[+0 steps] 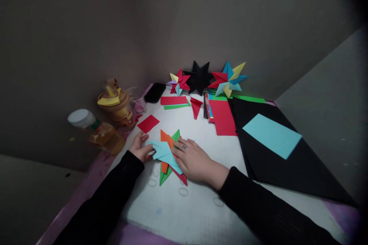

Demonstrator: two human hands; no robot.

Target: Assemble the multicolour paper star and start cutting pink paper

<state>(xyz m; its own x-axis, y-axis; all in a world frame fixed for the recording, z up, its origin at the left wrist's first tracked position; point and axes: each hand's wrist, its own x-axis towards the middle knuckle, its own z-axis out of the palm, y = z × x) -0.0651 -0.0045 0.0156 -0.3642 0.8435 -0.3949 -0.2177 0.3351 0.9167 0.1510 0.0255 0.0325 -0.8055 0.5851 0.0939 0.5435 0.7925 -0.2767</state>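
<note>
A folded paper star point(166, 174) in orange, green, red and light blue lies flat on the white mat. Across its left side runs a light blue folded paper piece point(164, 152). At that piece's left end, my left hand point(140, 147) pinches the edge between thumb and fingers. My right hand point(193, 159), with a ring on one finger, rests flat over the star's right side and hides part of it. Its fingers are stretched out and press on the paper. Just beyond my left hand lies a small red paper rectangle point(148, 123).
Three finished stars lean on the wall: a multicoloured one point(178, 82), a black one point(198, 77) and a larger one point(228, 79). On the left stand a bottle point(99, 134) and a cup point(117, 107), near a phone point(155, 92). Black sheets point(276, 172) lie right.
</note>
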